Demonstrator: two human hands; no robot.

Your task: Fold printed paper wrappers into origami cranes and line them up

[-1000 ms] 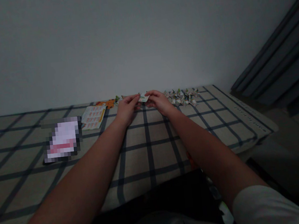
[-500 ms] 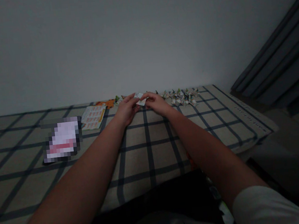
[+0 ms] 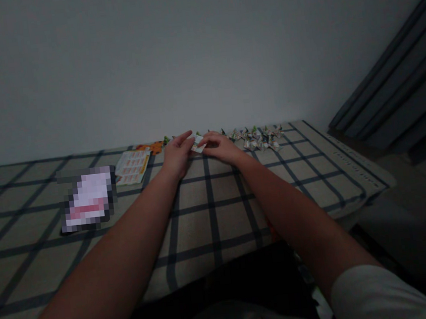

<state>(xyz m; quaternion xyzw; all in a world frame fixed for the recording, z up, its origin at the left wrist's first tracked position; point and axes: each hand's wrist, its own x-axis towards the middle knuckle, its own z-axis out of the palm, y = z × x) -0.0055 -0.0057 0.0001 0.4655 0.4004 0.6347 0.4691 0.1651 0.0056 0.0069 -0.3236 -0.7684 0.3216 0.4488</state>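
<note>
Between my two hands is a small piece of printed paper (image 3: 198, 144), pale with some markings. My left hand (image 3: 176, 155) grips its left side, with one finger stretched out above it. The fingers of my right hand (image 3: 219, 146) pinch the paper's right edge. To the right of my right hand lie several small folded paper pieces (image 3: 259, 138) with pointed corners, grouped near the wall. A few more such shapes show partly behind my hands.
A checked cloth (image 3: 213, 215) covers the surface up to the wall (image 3: 202, 54). At left lie a phone-like device (image 3: 89, 198) with a blurred screen, a printed sheet (image 3: 133, 167) and an orange item (image 3: 151, 148). A dark curtain (image 3: 399, 84) hangs at right.
The paper has turned and tilted slightly between my fingers. My left hand has shifted a little to the left, and one of its fingers has lifted.
</note>
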